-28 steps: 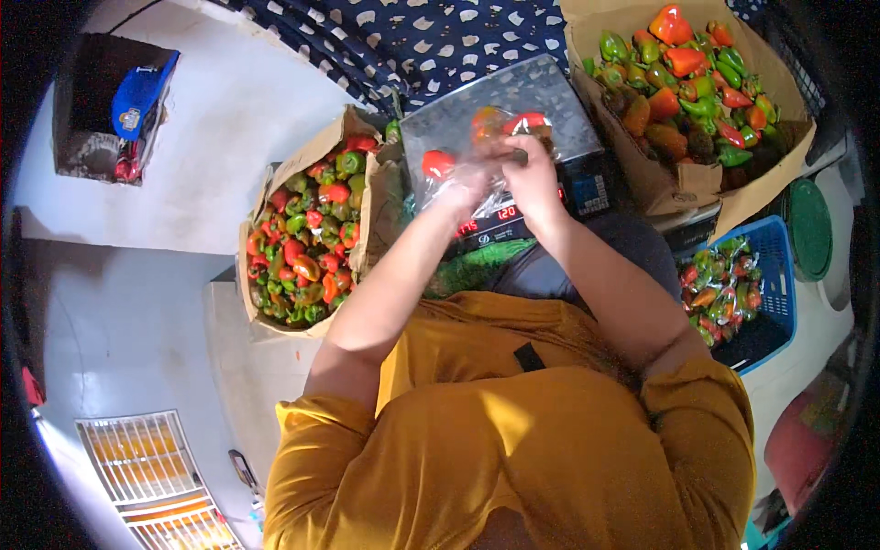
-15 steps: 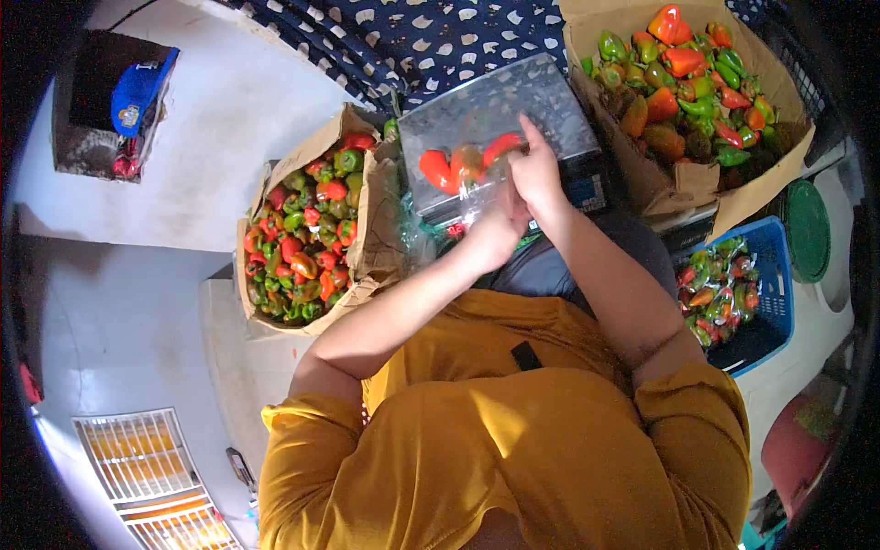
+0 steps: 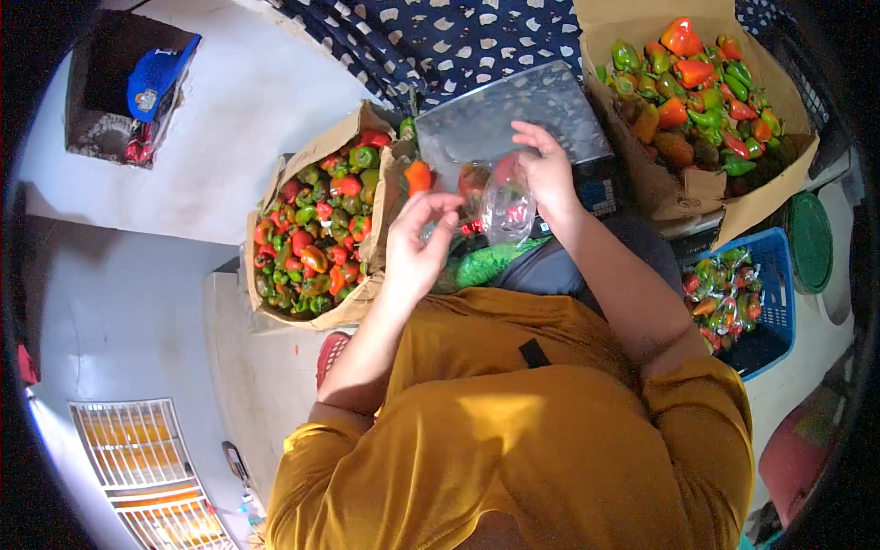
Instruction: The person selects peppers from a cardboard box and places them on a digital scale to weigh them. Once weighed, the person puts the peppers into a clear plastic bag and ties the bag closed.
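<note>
In front of me a digital scale with a metal plate point(image 3: 513, 105) stands, its red display partly covered. A clear plastic bag point(image 3: 509, 209) hangs over its near edge from my right hand point(image 3: 550, 179), whose thumb side grips it while other fingers stretch out. Seen through or beside the film are a dark red-green pepper point(image 3: 473, 180) and a red pepper point(image 3: 507, 169); whether both are inside I cannot tell. My left hand point(image 3: 417, 243) is apart from the bag, fingers curved and separated, nothing visible in it. Just beyond its fingertips shows an orange-red pepper point(image 3: 419, 177).
A cardboard box of peppers point(image 3: 368, 261) stands at left, another box point(image 3: 775, 179) at far right. Below that, a blue basket point(image 3: 779, 302) holds bagged peppers, near a green lid point(image 3: 810, 243). Green plastic point(image 3: 490, 264) lies by my lap. A dotted blue cloth point(image 3: 440, 41) hangs behind.
My left hand has come away from the right, moving left and opening. The right hand stays with the bag, shifted slightly right and down. The view has shifted a little.
</note>
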A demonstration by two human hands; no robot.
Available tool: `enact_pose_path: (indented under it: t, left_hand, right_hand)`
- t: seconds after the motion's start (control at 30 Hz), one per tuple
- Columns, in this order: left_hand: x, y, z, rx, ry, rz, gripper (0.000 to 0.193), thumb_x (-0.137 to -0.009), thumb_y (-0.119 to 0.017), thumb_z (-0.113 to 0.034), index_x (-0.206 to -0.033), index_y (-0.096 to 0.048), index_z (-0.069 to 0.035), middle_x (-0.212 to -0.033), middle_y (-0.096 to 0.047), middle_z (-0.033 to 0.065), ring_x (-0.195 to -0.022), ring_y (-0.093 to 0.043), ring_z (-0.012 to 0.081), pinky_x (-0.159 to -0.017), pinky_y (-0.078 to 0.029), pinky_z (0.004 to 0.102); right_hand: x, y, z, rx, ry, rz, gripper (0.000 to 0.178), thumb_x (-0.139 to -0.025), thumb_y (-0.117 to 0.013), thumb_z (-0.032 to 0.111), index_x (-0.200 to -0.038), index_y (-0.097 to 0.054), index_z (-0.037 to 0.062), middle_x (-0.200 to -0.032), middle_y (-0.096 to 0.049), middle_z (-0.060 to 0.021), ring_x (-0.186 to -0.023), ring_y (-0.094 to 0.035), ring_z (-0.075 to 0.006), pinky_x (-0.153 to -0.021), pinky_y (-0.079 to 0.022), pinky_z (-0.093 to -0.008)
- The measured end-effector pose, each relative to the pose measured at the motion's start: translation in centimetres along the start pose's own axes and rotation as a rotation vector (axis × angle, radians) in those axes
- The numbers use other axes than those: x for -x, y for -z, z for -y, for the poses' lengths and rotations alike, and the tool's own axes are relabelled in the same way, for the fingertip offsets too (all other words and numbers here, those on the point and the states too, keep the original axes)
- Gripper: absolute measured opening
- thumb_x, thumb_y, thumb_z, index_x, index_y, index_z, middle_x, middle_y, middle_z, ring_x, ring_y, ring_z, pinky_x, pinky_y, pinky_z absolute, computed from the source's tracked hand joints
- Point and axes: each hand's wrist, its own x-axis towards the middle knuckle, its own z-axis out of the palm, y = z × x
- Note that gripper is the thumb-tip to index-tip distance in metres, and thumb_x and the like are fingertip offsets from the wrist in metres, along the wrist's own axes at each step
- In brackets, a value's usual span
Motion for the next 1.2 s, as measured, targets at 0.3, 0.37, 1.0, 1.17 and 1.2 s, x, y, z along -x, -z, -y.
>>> enact_pose_path:
  t: [0.3,0.37,1.0,1.17,1.2]
  left_hand:
    - [-4.9,-4.3,2.6,-0.457,-0.210,0.100,0.036,-0.076,-0.070,-0.018,-0.111,-0.063,-0.012,-0.113,-0.056,0.0188,-0.101,-0.058,0.0333,-0.084,-0.047,0.0393]
    - [-7.5,-4.0,4.0,-0.553,-0.162,0.031,0.034,-0.077,-0.066,-0.015,-0.110,-0.062,-0.011,-0.093,-0.065,0.0153,-0.083,-0.065,0.0300,-0.074,-0.051,0.0377]
    - [-9.3,2.7,2.8,-0.359,-0.363,-0.088,0.035,-0.077,-0.053,0.005,-0.110,-0.061,-0.006,-0.112,-0.056,0.0096,-0.105,-0.055,0.0212,-0.087,-0.046,0.0323]
    - [-5.8,5.6,11.2,0.847,0.106,-0.100,0.012,-0.084,-0.056,-0.012,-0.093,-0.059,-0.005,-0.109,-0.058,0.0090,-0.097,-0.054,0.0202,-0.090,-0.040,0.0331]
    - [-5.5,5.1,11.5,0.857,0.214,-0.095,0.013,-0.085,-0.055,-0.013,-0.095,-0.058,-0.006,-0.108,-0.059,0.0084,-0.097,-0.055,0.0199,-0.090,-0.040,0.0335]
  right_hand:
    - [1.4,-1.2,1.9,0.004,0.343,0.118,0.034,-0.088,-0.054,0.002,-0.121,-0.055,0.0064,-0.088,-0.058,-0.0012,-0.074,-0.052,-0.0056,-0.065,-0.044,-0.0206]
    - [1.2,-0.8,2.2,0.050,0.318,0.083,0.035,-0.087,-0.054,0.001,-0.121,-0.055,0.0066,-0.091,-0.057,-0.0015,-0.076,-0.052,-0.0055,-0.066,-0.044,-0.0208]
    - [2.4,-0.6,3.8,0.743,0.699,0.150,0.052,-0.072,-0.048,-0.011,-0.118,-0.061,0.0094,-0.129,-0.055,-0.0062,-0.104,-0.062,-0.0227,-0.082,-0.052,-0.0285]
    - [3.1,-0.9,1.4,1.095,0.673,0.533,0.041,-0.072,-0.053,-0.002,-0.110,-0.064,0.0103,-0.121,-0.060,-0.0031,-0.088,-0.065,-0.0249,-0.077,-0.053,-0.0351]
    - [3.7,-1.0,1.5,1.156,0.634,0.616,0.040,-0.072,-0.054,-0.002,-0.109,-0.065,0.0105,-0.118,-0.061,-0.0027,-0.086,-0.065,-0.0256,-0.076,-0.053,-0.0356]
